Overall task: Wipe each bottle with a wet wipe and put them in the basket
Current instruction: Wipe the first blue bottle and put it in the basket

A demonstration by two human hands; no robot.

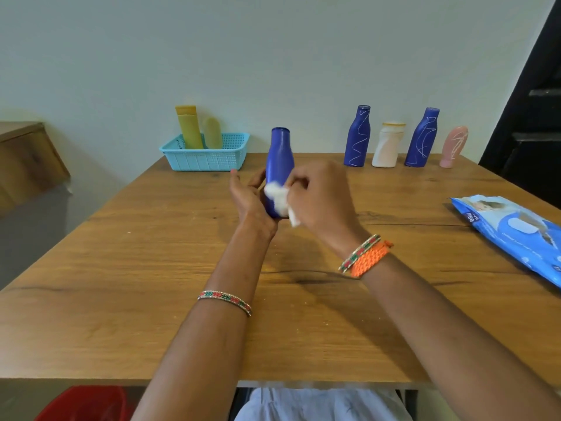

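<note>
My left hand [247, 199] grips the lower part of an upright blue bottle [280, 156] above the middle of the table. My right hand [321, 192] pinches a crumpled white wet wipe [277, 199] against the bottle's side. A light blue basket [206, 159] stands at the back left with two yellow bottles [189, 127] leaning in it. Along the back right stand a blue bottle [358, 138] with white scribbles, a white bottle [388, 145], a second scribbled blue bottle [422, 139] and a pink bottle [453, 147].
A blue pack of wet wipes [513, 232] lies at the table's right edge. The wooden table [121, 284] stands against a pale wall. A wooden cabinet [27, 159] is at the left, and something red [85, 404] shows below the front edge.
</note>
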